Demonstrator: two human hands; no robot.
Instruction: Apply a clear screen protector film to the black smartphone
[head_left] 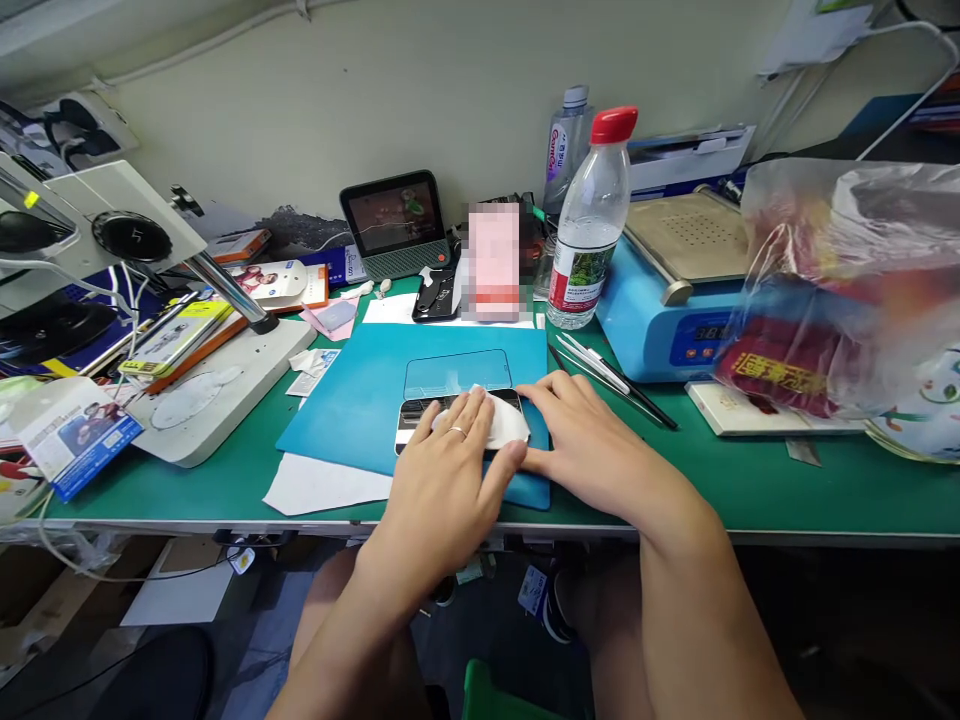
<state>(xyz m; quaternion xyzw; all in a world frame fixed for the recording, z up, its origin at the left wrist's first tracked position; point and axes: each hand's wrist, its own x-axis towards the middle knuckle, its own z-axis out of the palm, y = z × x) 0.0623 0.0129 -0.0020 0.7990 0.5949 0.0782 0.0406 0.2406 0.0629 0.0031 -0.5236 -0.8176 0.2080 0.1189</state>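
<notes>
A phone [413,412] lies screen-up on a blue mat [352,400] near the desk's front edge. My left hand [442,480], with a ring on one finger, lies flat on the phone and presses a white wipe [504,424] against the glass with stretched fingers. At the phone's right end rests my right hand [581,430], fingers curled against its edge and steadying it. Just behind the phone a clear screen protector [456,374] lies on the mat.
A water bottle [589,225] with a red cap stands behind the mat. Tweezers [611,378] lie to its right, before a blue heating machine [671,290]. A plastic bag [847,290] fills the right. A microscope base [214,395] and packaging sit left; a small speaker screen [394,222] stands at the back.
</notes>
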